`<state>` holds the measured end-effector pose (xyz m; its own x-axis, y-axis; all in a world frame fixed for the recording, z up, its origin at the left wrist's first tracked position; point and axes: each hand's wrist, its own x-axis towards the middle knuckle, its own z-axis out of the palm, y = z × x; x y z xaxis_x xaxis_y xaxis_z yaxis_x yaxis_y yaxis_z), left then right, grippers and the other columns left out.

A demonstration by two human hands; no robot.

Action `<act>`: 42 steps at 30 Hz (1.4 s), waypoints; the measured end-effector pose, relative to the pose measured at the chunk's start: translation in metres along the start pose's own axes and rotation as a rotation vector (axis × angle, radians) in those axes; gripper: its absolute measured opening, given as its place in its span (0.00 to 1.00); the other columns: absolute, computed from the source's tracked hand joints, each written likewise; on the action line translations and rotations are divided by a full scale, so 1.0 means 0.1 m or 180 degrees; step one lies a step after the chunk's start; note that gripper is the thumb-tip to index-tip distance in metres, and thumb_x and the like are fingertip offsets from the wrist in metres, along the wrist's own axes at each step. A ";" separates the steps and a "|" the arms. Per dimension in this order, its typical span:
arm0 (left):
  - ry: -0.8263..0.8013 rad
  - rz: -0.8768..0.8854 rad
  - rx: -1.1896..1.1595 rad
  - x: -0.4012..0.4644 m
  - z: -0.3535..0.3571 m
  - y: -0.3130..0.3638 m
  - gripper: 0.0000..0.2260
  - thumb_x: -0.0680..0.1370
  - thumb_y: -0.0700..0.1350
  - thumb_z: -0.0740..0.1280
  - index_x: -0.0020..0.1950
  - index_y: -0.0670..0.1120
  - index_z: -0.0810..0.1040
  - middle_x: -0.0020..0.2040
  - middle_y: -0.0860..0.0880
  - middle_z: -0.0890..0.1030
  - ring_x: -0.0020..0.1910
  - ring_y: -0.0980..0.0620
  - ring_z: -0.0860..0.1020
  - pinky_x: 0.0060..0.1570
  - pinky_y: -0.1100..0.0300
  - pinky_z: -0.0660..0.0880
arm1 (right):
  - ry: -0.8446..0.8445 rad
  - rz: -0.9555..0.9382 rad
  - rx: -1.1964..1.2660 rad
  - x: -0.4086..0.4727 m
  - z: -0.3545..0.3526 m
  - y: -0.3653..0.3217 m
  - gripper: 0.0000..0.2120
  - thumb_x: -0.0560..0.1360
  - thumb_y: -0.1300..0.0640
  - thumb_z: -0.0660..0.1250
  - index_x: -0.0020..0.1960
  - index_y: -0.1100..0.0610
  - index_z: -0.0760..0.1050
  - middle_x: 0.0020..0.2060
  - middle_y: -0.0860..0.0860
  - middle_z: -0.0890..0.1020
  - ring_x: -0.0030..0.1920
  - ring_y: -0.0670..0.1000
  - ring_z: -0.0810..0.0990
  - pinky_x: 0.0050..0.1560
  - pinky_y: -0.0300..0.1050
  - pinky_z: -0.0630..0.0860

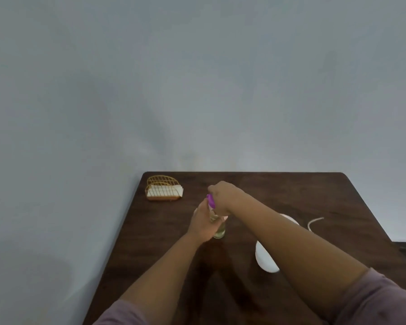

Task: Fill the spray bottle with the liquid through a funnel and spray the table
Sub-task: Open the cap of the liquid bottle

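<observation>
- The bench [164,242] is dark brown with a wood grain.
- The spray bottle [219,227] is clear, holds pale yellow liquid, and has a purple top.
- The bowl [264,258] is white.
- The wire rack [163,188] is golden.
- The sleeves [380,299] are mauve.
- The wall [197,78] is plain grey.

I can read no text, label, brand or number anywhere, not even on the spray bottle [218,227] I hold.
</observation>
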<state>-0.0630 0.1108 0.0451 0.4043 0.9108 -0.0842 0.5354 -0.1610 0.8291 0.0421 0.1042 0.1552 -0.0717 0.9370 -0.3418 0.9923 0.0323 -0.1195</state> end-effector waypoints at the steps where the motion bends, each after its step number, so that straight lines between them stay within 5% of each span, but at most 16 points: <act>1: -0.0020 0.0063 0.0007 -0.16 0.01 0.00 0.24 0.73 0.46 0.74 0.67 0.55 0.70 0.59 0.55 0.78 0.59 0.56 0.76 0.58 0.59 0.75 | 0.0000 -0.0059 0.0021 -0.14 0.07 -0.03 0.24 0.69 0.57 0.73 0.61 0.56 0.69 0.49 0.51 0.73 0.51 0.53 0.76 0.53 0.46 0.78; 7: -0.0317 -0.0021 -0.0337 -0.92 -0.03 -0.04 0.26 0.71 0.47 0.75 0.61 0.66 0.66 0.56 0.62 0.75 0.55 0.61 0.76 0.48 0.70 0.71 | 0.0054 -0.0280 0.0451 -0.66 0.51 -0.13 0.28 0.68 0.55 0.73 0.64 0.52 0.66 0.49 0.50 0.72 0.47 0.51 0.75 0.46 0.42 0.74; 13: -0.0132 -0.0054 -0.0295 -1.21 -0.11 -0.03 0.21 0.73 0.41 0.74 0.57 0.59 0.71 0.52 0.59 0.77 0.52 0.57 0.78 0.46 0.68 0.74 | 0.0340 -0.0500 0.0403 -0.94 0.75 -0.28 0.25 0.76 0.35 0.55 0.66 0.49 0.60 0.54 0.52 0.72 0.49 0.54 0.77 0.51 0.50 0.77; 16: 0.0007 -0.0159 -0.0465 -1.19 -0.13 0.01 0.17 0.74 0.39 0.73 0.55 0.56 0.73 0.51 0.55 0.79 0.53 0.52 0.79 0.52 0.60 0.77 | 0.0490 -0.0530 0.0300 -0.97 0.78 -0.33 0.21 0.78 0.37 0.50 0.63 0.50 0.61 0.49 0.53 0.73 0.45 0.54 0.77 0.49 0.54 0.78; 20: -0.0023 -0.0278 -0.0211 -1.12 -0.05 0.04 0.13 0.74 0.38 0.72 0.57 0.49 0.76 0.49 0.55 0.79 0.52 0.52 0.78 0.42 0.72 0.74 | 0.0406 -0.0570 0.0356 -0.95 0.80 -0.32 0.16 0.79 0.41 0.51 0.59 0.52 0.61 0.40 0.51 0.71 0.40 0.51 0.76 0.43 0.50 0.77; 24: -0.0165 -0.0105 0.0495 -1.03 0.03 0.09 0.18 0.73 0.44 0.73 0.61 0.43 0.76 0.55 0.45 0.82 0.58 0.47 0.79 0.57 0.52 0.77 | 0.0139 -0.0197 0.0264 -0.84 0.72 -0.26 0.21 0.77 0.42 0.51 0.63 0.54 0.60 0.37 0.49 0.75 0.39 0.50 0.77 0.40 0.47 0.72; 30: -0.0292 0.0156 0.0656 -0.92 -0.05 0.16 0.19 0.70 0.51 0.69 0.58 0.43 0.78 0.54 0.43 0.82 0.54 0.44 0.80 0.55 0.48 0.77 | 0.1010 0.0449 0.0372 -0.72 0.78 -0.35 0.24 0.76 0.33 0.50 0.47 0.54 0.66 0.32 0.48 0.74 0.33 0.49 0.72 0.31 0.44 0.66; 38: -0.0454 0.0166 0.0578 -0.75 -0.23 -0.08 0.09 0.75 0.44 0.71 0.54 0.45 0.79 0.49 0.46 0.84 0.50 0.50 0.81 0.53 0.52 0.78 | 0.1487 0.0541 0.0202 -0.59 0.85 -0.54 0.16 0.79 0.43 0.50 0.41 0.54 0.64 0.27 0.47 0.69 0.26 0.47 0.67 0.26 0.42 0.57; 40: -0.0786 0.0026 0.0106 -0.71 -0.30 -0.12 0.04 0.76 0.38 0.69 0.48 0.46 0.78 0.45 0.48 0.82 0.45 0.57 0.82 0.45 0.60 0.79 | 0.1476 0.0626 0.0208 -0.59 0.85 -0.57 0.17 0.79 0.43 0.51 0.41 0.54 0.65 0.26 0.47 0.70 0.26 0.47 0.68 0.25 0.42 0.58; 42: -0.1162 -0.0122 -0.0194 -0.70 -0.37 -0.11 0.12 0.77 0.33 0.68 0.47 0.51 0.76 0.45 0.52 0.79 0.39 0.68 0.80 0.36 0.73 0.75 | 0.1458 0.0657 0.0232 -0.57 0.89 -0.61 0.17 0.79 0.42 0.51 0.41 0.53 0.65 0.26 0.47 0.71 0.26 0.46 0.69 0.25 0.41 0.60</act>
<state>-0.1251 0.0626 0.0628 0.6285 0.7183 -0.2983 0.5145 -0.0964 0.8520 -0.0234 0.0179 0.0991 0.1930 0.9782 0.0768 0.9703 -0.1787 -0.1628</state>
